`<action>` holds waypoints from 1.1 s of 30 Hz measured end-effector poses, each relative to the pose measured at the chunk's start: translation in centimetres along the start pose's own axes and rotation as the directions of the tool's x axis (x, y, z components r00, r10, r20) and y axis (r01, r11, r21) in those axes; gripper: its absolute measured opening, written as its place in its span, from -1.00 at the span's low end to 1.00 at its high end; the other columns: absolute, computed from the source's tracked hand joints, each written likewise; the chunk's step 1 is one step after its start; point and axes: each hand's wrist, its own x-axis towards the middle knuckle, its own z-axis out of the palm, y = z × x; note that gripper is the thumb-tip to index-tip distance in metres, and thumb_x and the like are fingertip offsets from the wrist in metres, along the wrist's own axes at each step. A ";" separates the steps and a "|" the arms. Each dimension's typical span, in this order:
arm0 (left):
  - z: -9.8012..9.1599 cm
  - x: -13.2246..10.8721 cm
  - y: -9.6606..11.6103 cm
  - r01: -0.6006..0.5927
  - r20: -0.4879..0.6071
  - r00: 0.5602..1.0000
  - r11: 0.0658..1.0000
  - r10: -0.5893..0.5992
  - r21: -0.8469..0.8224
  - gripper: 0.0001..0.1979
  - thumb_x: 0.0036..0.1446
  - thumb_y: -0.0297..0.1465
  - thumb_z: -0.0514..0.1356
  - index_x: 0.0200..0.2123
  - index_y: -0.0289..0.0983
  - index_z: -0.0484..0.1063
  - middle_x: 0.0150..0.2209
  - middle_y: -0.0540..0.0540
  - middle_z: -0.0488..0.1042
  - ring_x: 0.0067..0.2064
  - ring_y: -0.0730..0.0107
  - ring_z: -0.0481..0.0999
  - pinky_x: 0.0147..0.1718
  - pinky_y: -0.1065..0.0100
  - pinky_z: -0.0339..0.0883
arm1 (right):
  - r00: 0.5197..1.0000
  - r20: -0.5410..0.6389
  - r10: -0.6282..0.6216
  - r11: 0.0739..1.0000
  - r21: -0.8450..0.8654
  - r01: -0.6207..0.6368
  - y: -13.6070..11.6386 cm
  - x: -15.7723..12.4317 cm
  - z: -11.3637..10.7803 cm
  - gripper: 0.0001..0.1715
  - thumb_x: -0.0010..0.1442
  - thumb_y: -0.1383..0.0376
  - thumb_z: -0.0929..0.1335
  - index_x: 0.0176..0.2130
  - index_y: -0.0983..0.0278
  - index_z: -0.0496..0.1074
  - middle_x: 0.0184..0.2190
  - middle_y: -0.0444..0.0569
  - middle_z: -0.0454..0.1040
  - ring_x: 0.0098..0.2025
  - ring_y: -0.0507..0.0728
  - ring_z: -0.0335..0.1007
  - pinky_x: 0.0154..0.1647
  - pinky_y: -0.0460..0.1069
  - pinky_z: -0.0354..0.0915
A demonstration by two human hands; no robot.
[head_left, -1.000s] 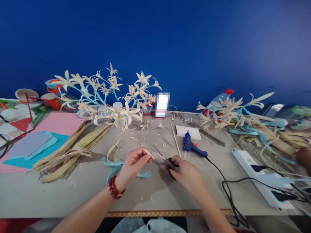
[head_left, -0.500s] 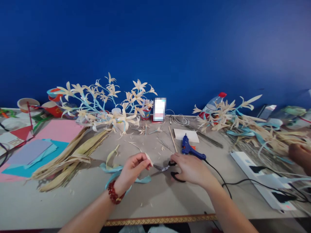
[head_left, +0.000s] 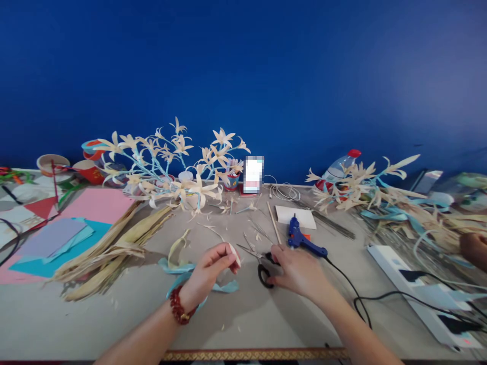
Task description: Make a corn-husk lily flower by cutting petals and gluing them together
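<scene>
My left hand point(head_left: 208, 271), with a red bead bracelet on the wrist, pinches a small pale husk petal point(head_left: 235, 253) between thumb and fingers above the table. My right hand point(head_left: 299, 270) is closed on the black handles of a pair of scissors point(head_left: 261, 259), whose open blades point left toward the petal. A light blue ribbon strip point(head_left: 182, 274) lies under my left hand. A blue glue gun point(head_left: 302, 241) lies just beyond my right hand, its black cord running right.
Pale husk flower sprays on blue stems point(head_left: 171, 162) stand at the back left, with more flowers point(head_left: 361, 185) at the right. Dried husks point(head_left: 114, 243) and coloured paper sheets point(head_left: 57, 233) lie left. A white power strip point(head_left: 418, 289) sits right. Another person's hand point(head_left: 474, 248) shows at the right edge.
My right hand drew the scissors back a little and their blades have opened, pointing at the petal. My left hand has barely moved with the petal.
</scene>
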 end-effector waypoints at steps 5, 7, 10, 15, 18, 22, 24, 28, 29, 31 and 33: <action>0.1 -0.2 0.0 0.108 0.104 0.989 0.994 -0.106 -0.010 -0.74 0.13 -0.25 0.22 -0.49 -0.32 0.44 -0.46 -0.05 0.39 -0.41 0.44 0.37 -0.33 0.40 0.24 | 0.973 -0.130 -0.192 0.848 0.478 0.231 -1.5 -0.2 -2.1 -0.73 0.20 0.19 0.36 -0.09 0.21 0.40 -0.14 0.00 0.49 -0.37 0.08 0.41 -0.39 -0.07 0.26; 0.0 -0.2 -0.2 0.189 0.159 0.971 0.981 -0.181 -0.036 -0.75 0.11 -0.25 0.25 -0.47 -0.32 0.44 -0.47 -0.05 0.40 -0.43 0.45 0.37 -0.35 0.41 0.25 | 0.918 -0.258 -0.302 0.686 0.609 0.397 -2.6 0.2 -2.9 -0.65 0.29 0.27 0.27 0.07 0.17 0.35 0.07 0.07 0.37 -0.20 0.09 0.42 -0.23 -0.05 0.32; -0.4 -0.3 -0.5 0.274 0.195 0.948 0.958 -0.253 -0.086 -0.78 0.07 -0.26 0.29 -0.42 -0.32 0.46 -0.48 -0.05 0.44 -0.45 0.47 0.41 -0.39 0.42 0.27 | 0.820 -0.369 -0.438 0.493 0.664 0.562 -4.1 1.0 -3.2 -0.70 0.33 0.31 0.24 0.02 0.18 0.42 0.04 0.06 0.39 0.02 0.14 0.34 0.01 0.03 0.26; -0.6 -0.1 -0.6 0.335 0.247 0.922 0.933 -0.297 -0.129 -0.77 0.04 -0.27 0.31 -0.42 -0.35 0.48 -0.48 -0.08 0.47 -0.47 0.46 0.43 -0.42 0.44 0.27 | 0.811 -0.398 -0.429 0.395 0.725 0.565 -4.8 1.9 -1.9 -0.78 0.34 0.25 0.24 -0.22 0.25 0.45 -0.18 0.05 0.44 -0.10 0.14 0.37 -0.01 0.07 0.28; -0.5 0.1 -0.5 0.362 0.266 0.913 0.915 -0.309 -0.181 -0.79 0.05 -0.29 0.31 -0.41 -0.36 0.48 -0.46 -0.10 0.47 -0.46 0.46 0.43 -0.40 0.42 0.26 | 0.814 -0.392 -0.429 0.368 0.747 0.553 -4.5 2.0 -1.3 -0.77 0.35 0.23 0.23 -0.17 0.26 0.44 -0.15 0.06 0.42 -0.06 0.14 0.34 0.02 0.08 0.26; -0.4 0.2 -0.8 0.393 0.305 0.901 0.878 -0.309 -0.272 -0.80 0.09 -0.31 0.28 -0.41 -0.35 0.44 -0.48 -0.09 0.43 -0.48 0.45 0.41 -0.39 0.38 0.25 | 0.816 -0.383 -0.432 0.323 0.780 0.537 -4.0 2.2 -0.8 -0.77 0.32 0.20 0.27 -0.14 0.26 0.45 -0.14 0.05 0.39 -0.05 0.14 0.33 0.04 0.07 0.22; -0.4 0.2 -1.1 0.420 0.349 0.884 0.858 -0.312 -0.296 -0.79 0.08 -0.30 0.27 -0.43 -0.34 0.40 -0.50 -0.07 0.39 -0.51 0.46 0.37 -0.38 0.34 0.26 | 0.830 -0.366 -0.422 0.305 0.805 0.510 -3.9 2.3 -0.4 -0.76 0.30 0.16 0.30 -0.18 0.26 0.46 -0.16 0.03 0.38 -0.09 0.13 0.34 0.00 0.05 0.25; -0.3 0.2 -1.2 0.471 0.408 0.847 0.837 -0.341 -0.279 -0.75 0.07 -0.27 0.26 -0.47 -0.32 0.35 -0.51 -0.07 0.36 -0.53 0.47 0.33 -0.38 0.31 0.28 | 0.849 -0.343 -0.403 0.250 0.851 0.463 -3.9 2.4 0.2 -0.72 0.28 0.12 0.31 -0.26 0.28 0.44 -0.23 -0.01 0.36 -0.14 0.11 0.34 -0.06 0.01 0.26; -0.3 0.2 -1.2 0.476 0.407 0.842 0.842 -0.354 -0.253 -0.74 0.07 -0.26 0.25 -0.48 -0.32 0.35 -0.51 -0.07 0.37 -0.53 0.46 0.34 -0.39 0.32 0.27 | 0.855 -0.340 -0.392 0.240 0.860 0.451 -3.9 2.4 0.3 -0.71 0.28 0.11 0.30 -0.28 0.28 0.43 -0.24 -0.01 0.36 -0.15 0.11 0.34 -0.07 0.01 0.26; -0.3 0.2 -0.9 0.461 0.367 0.851 0.869 -0.376 -0.180 -0.74 0.09 -0.24 0.23 -0.47 -0.33 0.38 -0.49 -0.10 0.38 -0.51 0.43 0.36 -0.42 0.34 0.27 | 0.887 -0.300 -0.351 0.230 0.891 0.392 -3.9 2.4 0.4 -0.70 0.29 0.10 0.29 -0.29 0.27 0.41 -0.27 -0.03 0.37 -0.21 0.10 0.33 -0.13 -0.01 0.27; -0.3 0.3 -0.6 0.400 0.268 0.892 0.911 -0.363 -0.097 -0.73 0.12 -0.23 0.19 -0.46 -0.33 0.41 -0.47 -0.11 0.39 -0.48 0.42 0.37 -0.43 0.38 0.26 | 0.927 -0.220 -0.304 0.233 0.926 0.296 -3.7 2.4 0.6 -0.72 0.28 0.09 0.30 -0.29 0.26 0.40 -0.35 -0.07 0.38 -0.31 0.06 0.32 -0.27 -0.06 0.26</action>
